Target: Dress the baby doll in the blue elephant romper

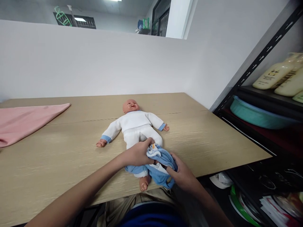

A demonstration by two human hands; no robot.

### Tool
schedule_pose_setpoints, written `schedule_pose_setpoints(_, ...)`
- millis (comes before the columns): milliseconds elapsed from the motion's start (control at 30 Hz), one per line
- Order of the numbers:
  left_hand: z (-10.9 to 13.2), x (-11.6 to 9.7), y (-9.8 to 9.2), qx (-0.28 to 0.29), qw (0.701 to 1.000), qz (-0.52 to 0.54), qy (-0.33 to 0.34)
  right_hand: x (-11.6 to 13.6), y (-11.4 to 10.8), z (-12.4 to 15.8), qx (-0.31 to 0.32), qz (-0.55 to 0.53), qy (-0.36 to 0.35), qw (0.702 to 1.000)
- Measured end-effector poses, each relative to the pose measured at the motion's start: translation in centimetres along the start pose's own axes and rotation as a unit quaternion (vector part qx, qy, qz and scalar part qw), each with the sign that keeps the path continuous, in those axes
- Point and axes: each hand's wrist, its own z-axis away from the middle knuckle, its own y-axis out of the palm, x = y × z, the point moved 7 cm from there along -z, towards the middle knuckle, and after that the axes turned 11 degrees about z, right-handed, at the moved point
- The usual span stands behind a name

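Observation:
A baby doll (136,121) in a white top and trousers with blue cuffs lies on its back, head away from me. My left hand (139,153) is closed on the left edge of a bunched blue and white garment (161,176) with an animal-face patch. On its other side, my right hand (180,173) grips the same cloth. The garment is gathered about the doll's leg on the right, whose foot is hidden. One bare foot (144,183) shows beside it, near the table's front edge.
A pink cloth (30,121) lies on the wooden table (59,164) at the left. To the right, a black shelf rack (251,90) holds pale bottles (274,75) and a teal basin (258,113). A white wall (94,63) stands behind the table.

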Motion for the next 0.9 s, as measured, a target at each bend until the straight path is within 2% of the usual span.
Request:
schedule_pose_setpoints(100, 0.0, 0.4, -0.6, 0.002, 0.997, 0.076, 0.005, 0.3, 1.1, 0.4, -0.013, -0.036, -0.036, 0.999)
schedule_pose_setpoints(200, -0.1, 0.5, -1.2, -0.001, 0.990, 0.141, 0.015, 0.7, 1.5, 0.7, -0.059, -0.044, -0.077, 0.994)
schedule_pose_setpoints(300, -0.1, 0.4, -1.4, 0.003, 0.982, 0.186, 0.019, 1.1, 0.9, 0.6, -0.112, -0.065, -0.123, 0.984)
schedule_pose_setpoints(367, -0.1, 0.2, -1.6, 0.008, 0.982, 0.188, 0.033, 1.3, 0.2, 0.3, -0.125, -0.064, -0.154, 0.978)
schedule_pose_setpoints(500, -0.1, -0.3, -2.0, 0.021, 0.983, 0.165, 0.081, 2.0, -1.5, -0.9, -0.131, 0.016, -0.205, 0.970)
schedule_pose_setpoints(567, -0.3, 0.2, -2.0, 0.039, 0.984, 0.160, 0.068, 2.7, -2.0, -1.6, -0.108, 0.048, -0.248, 0.961)
schedule_pose_setpoints(667, -0.4, 0.9, -2.1, 0.057, 0.983, 0.172, 0.034, 3.5, -2.1, -3.1, -0.025, 0.053, -0.296, 0.953)
schedule_pose_setpoints(767, -0.4, 0.7, -2.4, 0.056, 0.984, 0.169, 0.029, 3.5, -2.8, -4.8, 0.053, 0.054, -0.304, 0.950)
schedule_pose_setpoints(900, 0.0, -0.5, -3.0, 0.030, 0.996, 0.077, 0.022, 3.7, -3.9, -6.0, 0.153, 0.021, -0.284, 0.946)
